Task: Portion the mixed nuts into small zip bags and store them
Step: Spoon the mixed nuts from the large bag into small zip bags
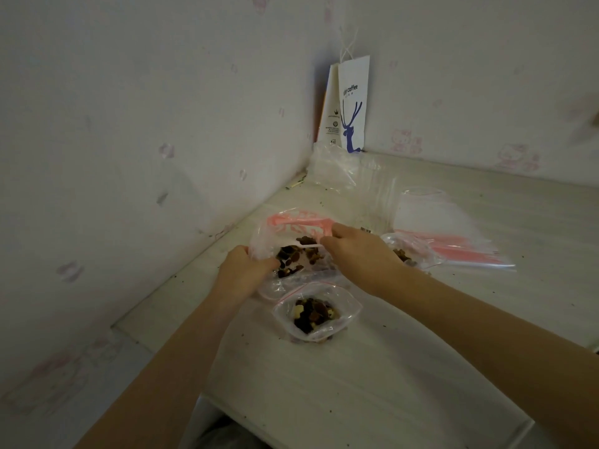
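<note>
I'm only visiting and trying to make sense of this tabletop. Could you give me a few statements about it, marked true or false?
1. Both the left hand and the right hand grip the large bag of nuts. True.
2. The small bag nearest the person is empty. False: it holds a portion of mixed nuts.
3. A pile of empty zip bags lies on the table, to the person's right. True.
4. The paper coffee bag lies flat in the middle of the table. False: it stands upright in the far corner, against the wall.
</note>
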